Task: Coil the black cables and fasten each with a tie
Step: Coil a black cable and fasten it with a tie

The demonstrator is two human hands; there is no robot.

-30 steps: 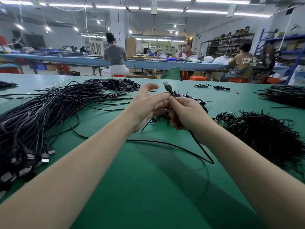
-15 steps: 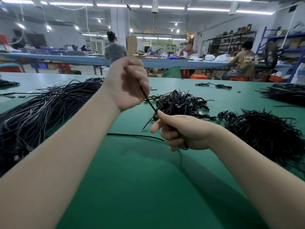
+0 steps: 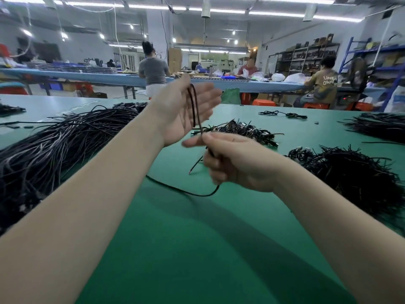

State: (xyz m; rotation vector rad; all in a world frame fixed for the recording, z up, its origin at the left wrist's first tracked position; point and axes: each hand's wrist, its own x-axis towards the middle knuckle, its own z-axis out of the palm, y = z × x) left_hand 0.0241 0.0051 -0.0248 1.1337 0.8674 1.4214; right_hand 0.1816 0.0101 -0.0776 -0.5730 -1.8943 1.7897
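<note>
- Looping one black cable over the raised left hand; fingers straight and spread, palm up-turned, cable draped across the palm, not clamped.
- Pinching the same cable lower down with the right hand, thumb and forefinger closed on it, other fingers curled around the strand.
- Trailing the slack down from the right hand onto the green bench, curving back toward the left forearm.
- Risking a slipped loop: nothing on the left hand grips, so a tug from the right could likely pull the turn off the palm.
- Risking a snag: slack lies close to the loose cable pile at left; dragging could catch neighbouring strands.
- Risking uneven coils if tension between the hands drops; blur on the fingers, exact contact hard to tell.
- Sitting beyond the hands, heap of bundled cables; heap of ties at right, judged so from short stiff strands, not certain.
- Showing no tie in either hand; fastening not yet begun.
</note>
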